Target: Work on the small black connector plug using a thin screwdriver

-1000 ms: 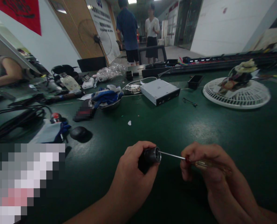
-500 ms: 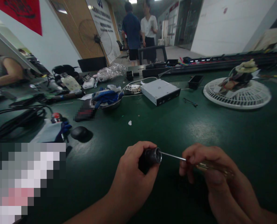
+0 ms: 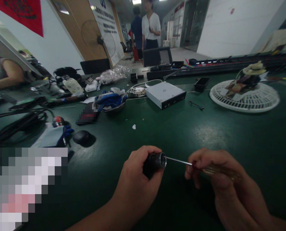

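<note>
My left hand (image 3: pixel 139 179) is wrapped round a black cylindrical part (image 3: pixel 156 161) with a shiny rim, its open end turned to the right. Most of the cylinder's body is hidden in my palm and in shadow. In my right hand (image 3: pixel 220 176) is a screwdriver (image 3: pixel 178 160) with a thin metal shaft and a translucent amber handle. The shaft points left, and its tip is at the mouth of the cylinder. Whether the tip touches anything inside, I cannot tell. Both hands are just above the dark green table (image 3: pixel 104 183).
A black computer mouse (image 3: pixel 82 137) and a cloth (image 3: pixel 50 134) lie to the left. Farther back are a bowl (image 3: pixel 115 109) with blue gloves, a disc drive (image 3: pixel 165 94) and a white fan grille (image 3: pixel 245 96). Two people (image 3: pixel 147 30) stand beyond the table; another person (image 3: pixel 9 72) sits at left.
My hands, the cylinder and the screwdriver are almost where they were. In the background the two standing people have shifted and now overlap.
</note>
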Demonstrator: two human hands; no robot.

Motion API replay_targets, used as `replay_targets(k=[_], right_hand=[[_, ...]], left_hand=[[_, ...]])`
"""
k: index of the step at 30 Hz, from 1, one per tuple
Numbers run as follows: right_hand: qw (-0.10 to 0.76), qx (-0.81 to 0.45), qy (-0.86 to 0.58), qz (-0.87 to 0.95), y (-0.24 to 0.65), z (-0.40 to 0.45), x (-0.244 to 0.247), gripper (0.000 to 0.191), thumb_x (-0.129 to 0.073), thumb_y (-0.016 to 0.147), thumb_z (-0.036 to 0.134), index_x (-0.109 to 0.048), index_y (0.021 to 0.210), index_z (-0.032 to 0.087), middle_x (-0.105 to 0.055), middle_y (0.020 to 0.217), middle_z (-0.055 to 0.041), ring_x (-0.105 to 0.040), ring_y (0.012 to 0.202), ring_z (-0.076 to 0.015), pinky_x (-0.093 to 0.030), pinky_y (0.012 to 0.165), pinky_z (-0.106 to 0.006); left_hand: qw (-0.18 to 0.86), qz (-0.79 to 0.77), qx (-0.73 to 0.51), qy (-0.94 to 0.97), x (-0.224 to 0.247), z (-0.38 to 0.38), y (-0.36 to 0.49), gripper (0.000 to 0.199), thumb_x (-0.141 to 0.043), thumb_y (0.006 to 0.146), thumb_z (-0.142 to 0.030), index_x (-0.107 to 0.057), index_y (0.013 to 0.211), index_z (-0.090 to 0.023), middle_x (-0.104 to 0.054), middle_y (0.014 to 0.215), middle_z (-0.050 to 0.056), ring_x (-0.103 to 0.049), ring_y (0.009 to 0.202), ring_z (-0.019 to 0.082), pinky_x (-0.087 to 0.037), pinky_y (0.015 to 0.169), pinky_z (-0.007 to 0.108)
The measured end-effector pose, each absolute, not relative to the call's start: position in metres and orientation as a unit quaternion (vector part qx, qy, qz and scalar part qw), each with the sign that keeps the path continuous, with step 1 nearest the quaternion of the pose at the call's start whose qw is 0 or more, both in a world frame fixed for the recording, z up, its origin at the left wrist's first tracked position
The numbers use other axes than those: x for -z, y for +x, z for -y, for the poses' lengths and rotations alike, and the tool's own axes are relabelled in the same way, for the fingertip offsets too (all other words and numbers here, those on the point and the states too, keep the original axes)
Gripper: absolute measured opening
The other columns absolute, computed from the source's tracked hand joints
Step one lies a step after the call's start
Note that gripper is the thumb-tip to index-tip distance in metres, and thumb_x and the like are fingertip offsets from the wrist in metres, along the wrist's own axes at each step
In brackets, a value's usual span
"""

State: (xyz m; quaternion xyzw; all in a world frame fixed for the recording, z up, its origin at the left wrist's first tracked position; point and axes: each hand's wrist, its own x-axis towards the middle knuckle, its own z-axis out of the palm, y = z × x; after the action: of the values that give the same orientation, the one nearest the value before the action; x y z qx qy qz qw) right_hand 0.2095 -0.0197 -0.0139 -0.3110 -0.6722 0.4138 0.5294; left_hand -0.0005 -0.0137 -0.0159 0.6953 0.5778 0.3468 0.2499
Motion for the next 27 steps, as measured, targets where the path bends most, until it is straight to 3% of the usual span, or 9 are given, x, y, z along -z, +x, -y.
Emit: replay_targets(k=[5,8,12,18,23,27], right_hand=[[0.518,-0.462,-0.323,0.643,0.2093,0.0206,0.0158,0.027,-0.035,0.108,0.037,-0.059,0.1,0.026,-0.059,0.081,-0.0027,-0.058,0.07,-0.0169,-0.05,0.062,-0.03],[0.538,-0.483,-0.304,0.62,0.208,0.0227,0.0158,0.024,-0.037,0.107,0.035,-0.059,0.106,0.027,-0.062,0.087,-0.0036,-0.061,0.075,-0.0183,-0.051,0.062,-0.03],[0.534,-0.412,-0.327,0.662,0.2097,0.022,0.0145,0.018,-0.042,0.107,0.031,-0.059,0.11,0.028,-0.063,0.094,-0.0026,-0.06,0.076,-0.0144,-0.051,0.067,-0.026],[0.512,-0.485,-0.314,0.636,0.2108,0.0215,0.0165,0.026,-0.035,0.108,0.035,-0.059,0.103,0.027,-0.062,0.085,-0.0022,-0.061,0.076,-0.0171,-0.052,0.067,-0.029],[0.533,-0.395,-0.327,0.673,0.2092,0.0221,0.0125,0.018,-0.042,0.107,0.033,-0.06,0.111,0.028,-0.066,0.093,-0.0019,-0.064,0.079,-0.0141,-0.052,0.071,-0.025],[0.501,-0.411,-0.348,0.677,0.2107,0.0218,0.012,0.022,-0.04,0.107,0.036,-0.061,0.103,0.028,-0.064,0.084,-0.001,-0.063,0.072,-0.0139,-0.052,0.064,-0.024]], left_hand=[[0.258,-0.563,-0.347,0.705,0.0157,0.0141,-0.0003,0.028,-0.065,0.081,-0.009,-0.064,0.101,-0.027,-0.069,0.095,-0.001,-0.067,0.086,0.02,-0.053,0.075,0.039],[0.262,-0.562,-0.351,0.702,0.015,0.0142,0.0002,0.029,-0.064,0.08,-0.008,-0.063,0.101,-0.027,-0.069,0.094,-0.001,-0.066,0.085,0.02,-0.053,0.074,0.038],[0.258,-0.572,-0.347,0.697,0.0139,0.0146,0.0,0.026,-0.064,0.082,-0.011,-0.063,0.102,-0.027,-0.069,0.094,-0.001,-0.067,0.085,0.021,-0.053,0.075,0.04],[0.256,-0.565,-0.344,0.705,0.0158,0.0138,0.0,0.029,-0.064,0.081,-0.008,-0.064,0.102,-0.028,-0.069,0.096,-0.002,-0.067,0.087,0.02,-0.053,0.076,0.038],[0.26,-0.569,-0.351,0.697,0.0178,0.0152,-0.0013,0.03,-0.068,0.083,-0.014,-0.063,0.108,-0.03,-0.07,0.098,-0.002,-0.067,0.088,0.02,-0.054,0.078,0.038],[0.259,-0.569,-0.345,0.7,0.0157,0.0159,-0.0009,0.028,-0.069,0.082,-0.014,-0.063,0.105,-0.03,-0.07,0.096,-0.003,-0.067,0.088,0.02,-0.054,0.078,0.039]])
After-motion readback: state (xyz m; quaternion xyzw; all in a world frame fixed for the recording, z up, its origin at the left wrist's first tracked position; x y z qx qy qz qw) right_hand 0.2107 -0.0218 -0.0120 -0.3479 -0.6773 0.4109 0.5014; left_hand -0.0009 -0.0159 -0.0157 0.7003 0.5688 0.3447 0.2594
